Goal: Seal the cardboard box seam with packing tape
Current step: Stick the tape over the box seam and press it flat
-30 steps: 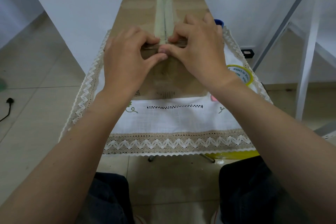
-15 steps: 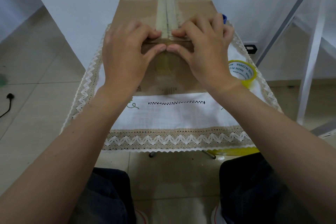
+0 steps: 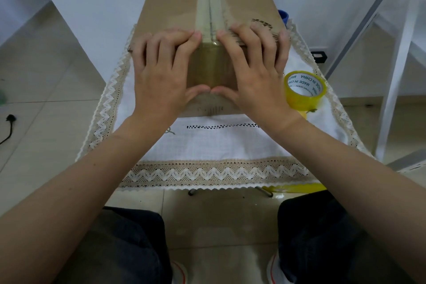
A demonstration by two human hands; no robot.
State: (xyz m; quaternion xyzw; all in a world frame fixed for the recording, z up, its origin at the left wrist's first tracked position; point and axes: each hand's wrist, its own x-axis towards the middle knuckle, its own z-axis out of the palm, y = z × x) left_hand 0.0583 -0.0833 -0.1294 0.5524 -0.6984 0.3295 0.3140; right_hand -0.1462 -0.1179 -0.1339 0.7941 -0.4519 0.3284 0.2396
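Observation:
A long cardboard box [image 3: 175, 2] lies on a small table, its top seam covered by a strip of clear tape [image 3: 210, 4] that folds down over the near end face [image 3: 211, 69]. My left hand [image 3: 161, 74] and my right hand [image 3: 255, 69] lie flat on that near end, fingers spread over the top edge. Both thumbs meet low on the face, at the tape's lower end. A yellow tape roll [image 3: 304, 90] stands on the cloth just right of my right hand.
A white cloth with lace trim [image 3: 221, 145] covers the table. A blue object [image 3: 283, 16] peeks out behind the box's right side. White frame legs [image 3: 396, 71] stand to the right. A black plug [image 3: 10, 119] lies on the tiled floor to the left.
Both hands went from pinching at the box's top near edge to lying spread and flat, with the thumbs slid down the end face. The view has tilted closer to the box.

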